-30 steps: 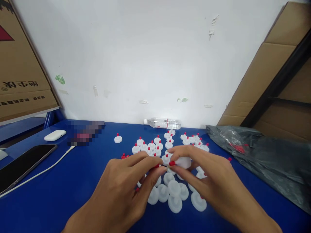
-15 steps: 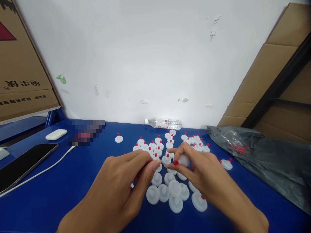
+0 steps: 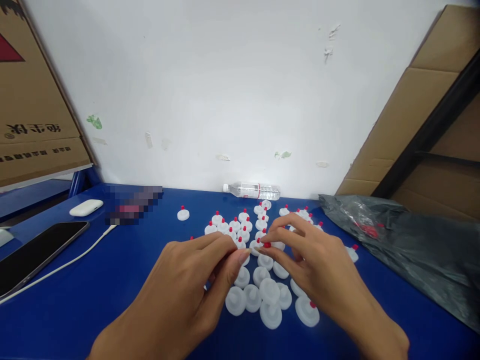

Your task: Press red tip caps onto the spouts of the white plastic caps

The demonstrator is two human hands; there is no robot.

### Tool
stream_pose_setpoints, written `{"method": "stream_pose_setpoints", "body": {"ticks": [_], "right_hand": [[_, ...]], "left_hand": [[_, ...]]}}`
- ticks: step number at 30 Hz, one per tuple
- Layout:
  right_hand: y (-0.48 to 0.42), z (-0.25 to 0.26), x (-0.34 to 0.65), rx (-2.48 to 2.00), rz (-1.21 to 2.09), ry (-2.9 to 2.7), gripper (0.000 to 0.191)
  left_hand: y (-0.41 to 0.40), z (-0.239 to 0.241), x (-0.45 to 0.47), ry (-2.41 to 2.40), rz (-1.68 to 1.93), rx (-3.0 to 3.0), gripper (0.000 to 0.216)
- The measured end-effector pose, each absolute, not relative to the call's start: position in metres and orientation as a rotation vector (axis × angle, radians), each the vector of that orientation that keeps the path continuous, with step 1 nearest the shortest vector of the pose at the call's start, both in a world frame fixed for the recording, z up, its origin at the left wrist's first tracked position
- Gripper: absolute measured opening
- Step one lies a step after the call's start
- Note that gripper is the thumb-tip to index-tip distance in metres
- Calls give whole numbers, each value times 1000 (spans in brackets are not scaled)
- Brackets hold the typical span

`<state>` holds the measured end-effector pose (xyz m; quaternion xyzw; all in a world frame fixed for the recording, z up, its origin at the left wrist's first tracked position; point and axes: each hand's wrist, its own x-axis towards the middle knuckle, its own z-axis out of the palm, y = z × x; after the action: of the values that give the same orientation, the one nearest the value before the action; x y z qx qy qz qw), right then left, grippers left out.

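My right hand (image 3: pixel 303 245) has its thumb and fingers closed on a white nozzle cap with a red tip (image 3: pixel 267 245), the tip facing left. Most of that cap's white body is hidden behind the fingers. Just left of it, my left hand (image 3: pixel 210 270) is pinched, thumb against curled fingers. Whatever lies in that pinch, if anything, cannot be made out. Beyond the hands, several white caps with red tips stand upright in a cluster (image 3: pixel 222 226). Nearer to me lie several translucent white caps without red tips (image 3: pixel 236 301), and one with a red tip (image 3: pixel 307 311).
A clear plastic bottle (image 3: pixel 251 190) lies against the wall. On the left of the blue table are a dark phone (image 3: pixel 41 252), a white earbud case (image 3: pixel 86 207) and a white cable (image 3: pixel 84 254). A grey plastic bag (image 3: pixel 420 250) covers the right side. Cardboard (image 3: pixel 405 110) leans behind it.
My right hand has shifted slightly up and left, turning the held cap so its red tip sits higher and nearer my left hand. My left hand is nearly still.
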<state>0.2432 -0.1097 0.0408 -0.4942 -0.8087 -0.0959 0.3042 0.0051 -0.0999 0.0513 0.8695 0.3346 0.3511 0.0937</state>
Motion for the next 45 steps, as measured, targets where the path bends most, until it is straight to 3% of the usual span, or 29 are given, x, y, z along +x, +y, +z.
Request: {"method": "stream_pose_setpoints", "body": {"ticks": [12,26,38,45], "right_hand": [[-110,39,239,-1418,-84,-2202,8],[-106,36,235,-1622,-86,-2309,5],[-108,34,236,-1470,-193,-2287,10],[-109,34,231,-1525,-113,-2358,11]], "left_hand": [[-99,47,6,1009,976,2571,38],[-99,42,8,988,930,2575,36],[-100,40,17,945,922,2705,32],[-105,36,28,930,716,2794,24]]}}
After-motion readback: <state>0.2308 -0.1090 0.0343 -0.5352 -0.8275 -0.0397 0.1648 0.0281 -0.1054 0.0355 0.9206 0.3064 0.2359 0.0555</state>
